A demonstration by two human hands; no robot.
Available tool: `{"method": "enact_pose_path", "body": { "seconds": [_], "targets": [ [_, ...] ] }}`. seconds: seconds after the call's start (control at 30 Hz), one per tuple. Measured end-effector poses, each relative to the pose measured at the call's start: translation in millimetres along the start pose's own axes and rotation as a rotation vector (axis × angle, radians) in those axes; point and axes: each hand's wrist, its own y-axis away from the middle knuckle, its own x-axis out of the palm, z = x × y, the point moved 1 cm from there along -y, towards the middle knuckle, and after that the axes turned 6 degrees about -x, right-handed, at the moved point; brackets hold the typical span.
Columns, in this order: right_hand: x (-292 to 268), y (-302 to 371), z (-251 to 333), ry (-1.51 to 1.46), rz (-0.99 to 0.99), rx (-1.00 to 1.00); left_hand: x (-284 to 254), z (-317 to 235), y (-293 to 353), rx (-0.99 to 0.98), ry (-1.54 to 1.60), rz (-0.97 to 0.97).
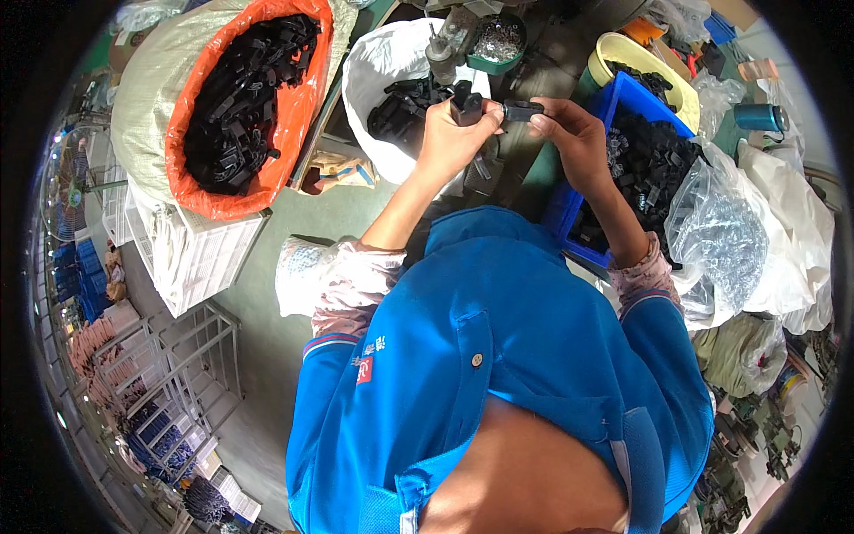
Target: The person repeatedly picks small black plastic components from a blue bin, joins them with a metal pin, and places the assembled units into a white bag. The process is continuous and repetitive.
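My left hand [447, 141] is closed around black plastic parts [466, 105], which stick up from between its fingers. In a pinch between thumb and fingers, my right hand [576, 138] holds a small oblong black plastic piece [525, 111]. Its left end meets the fingertips of my left hand; whether the pieces are joined I cannot tell. Just left of my left hand, a white bag-lined container [358, 76] holds more black parts. Close to my right hand is a blue crate [555, 215] heaped with small black pieces.
An orange-lined sack [178, 165] full of black parts stands at the left on white boxes [209, 254]. Beyond my hands are a metal fixture [439, 55] and a green tray [492, 66] of small metal bits. A yellow tub [685, 111] and clear plastic bags [719, 222] flank the crate.
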Motion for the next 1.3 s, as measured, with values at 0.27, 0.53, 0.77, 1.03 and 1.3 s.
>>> {"method": "enact_pose_path", "body": {
  "seconds": [0.27,0.53,0.77,1.03,1.3],
  "targets": [
    [-19,-11,-14,-0.404,-0.038,0.205,-16,0,-1,-0.434,0.391,0.205],
    [-29,-30,13,-0.183,0.072,0.129,-19,11,11,-0.377,0.319,0.409],
    [-37,-34,11,0.032,0.232,0.056,-12,13,13,-0.403,0.288,0.436],
    [-40,-37,17,0.191,0.306,-0.001,-4,17,15,-0.4,0.283,0.469],
    [-37,-37,15,0.205,0.305,0.067,2,12,17,-0.422,0.322,0.453]
  ]
}}
